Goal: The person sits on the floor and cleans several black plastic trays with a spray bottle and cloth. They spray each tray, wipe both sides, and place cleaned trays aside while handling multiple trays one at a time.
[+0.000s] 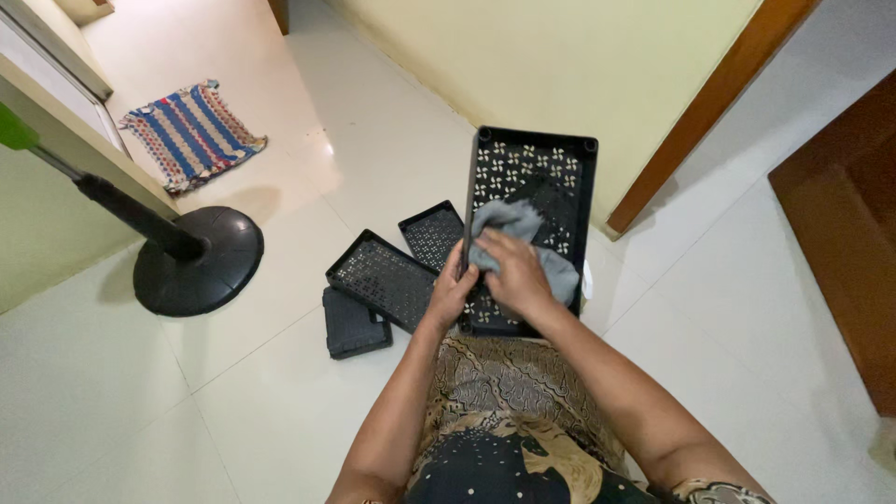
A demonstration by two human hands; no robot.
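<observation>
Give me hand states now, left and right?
Left hand: closed on the black tray's edge.
Right hand: pressing the grey cloth against the tray.

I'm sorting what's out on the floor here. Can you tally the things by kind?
Black perforated trays: 4 (one held, three on the floor)
Grey cloth: 1
Striped mat: 1
Black round stand base: 1
Total: 7

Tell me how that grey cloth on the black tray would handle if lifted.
The grey cloth is bunched and folded under the right hand, so it is probably floppy. It looks thin, likely light. On the perforated black tray it may snag slightly.
</observation>
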